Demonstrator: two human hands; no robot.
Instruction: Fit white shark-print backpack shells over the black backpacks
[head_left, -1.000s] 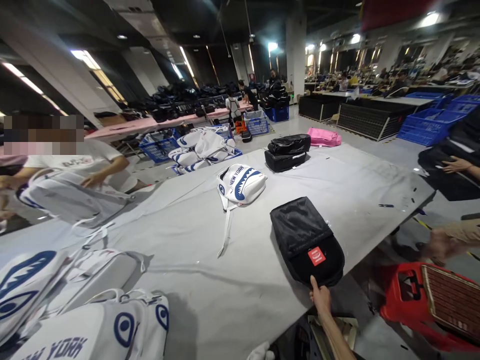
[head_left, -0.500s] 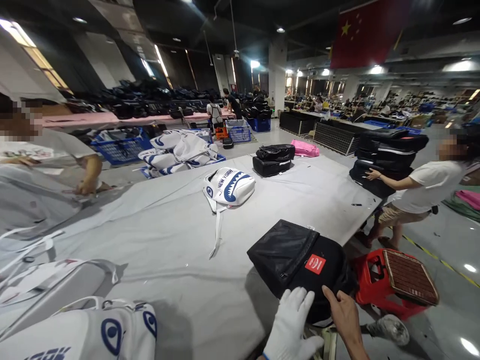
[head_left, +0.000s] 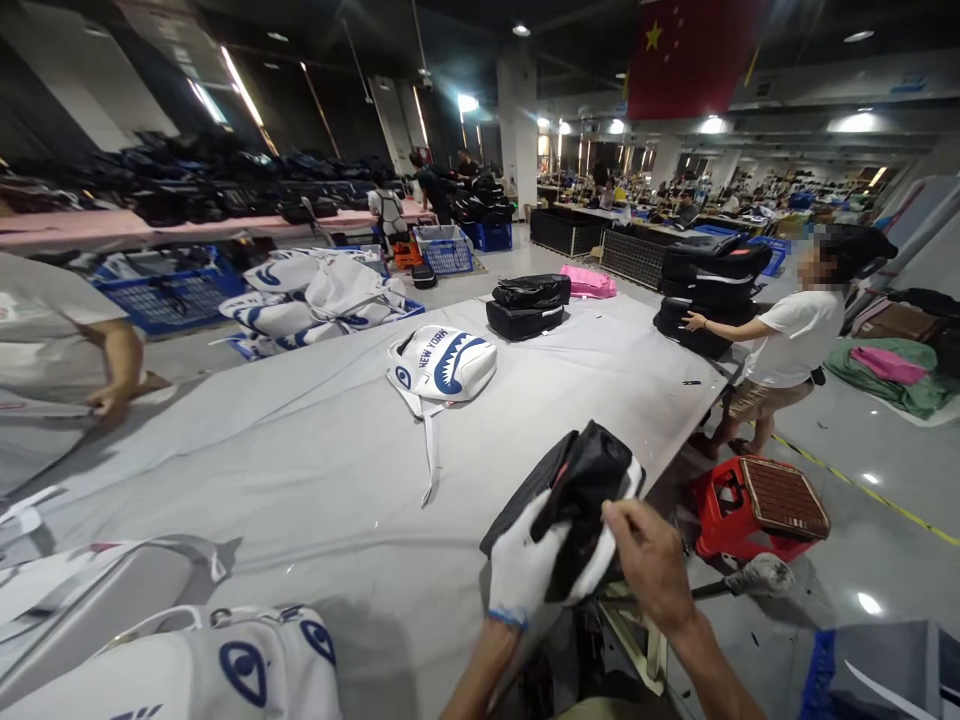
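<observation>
A black backpack [head_left: 600, 465] lies bunched at the near right edge of the white-covered table [head_left: 360, 480], its lower side folded up. White trim [head_left: 600, 560] shows along its near edge, and only a sliver of its red label peeks out. My left hand [head_left: 529, 565], in a white glove, is closed on the folded fabric, its fingertips partly hidden. On the trim side my bare right hand [head_left: 649, 560] pinches the backpack's edge between thumb and finger. Farther in on the table lies a white backpack [head_left: 457, 362] with "NEW YORK" and blue teeth printed on it.
White backpacks [head_left: 247, 660] crowd the near left, and more fill a blue crate [head_left: 405, 312] beyond the table. Black bags [head_left: 529, 305] and a pink one [head_left: 589, 282] lie at the far end. A co-worker [head_left: 795, 335] touches stacked black bags at right. A red stool [head_left: 757, 510] stands below.
The black backpack has gone from lying flat, label showing, to folded up with its white trim exposed. Both hands have closed on it. My view has swung right.
</observation>
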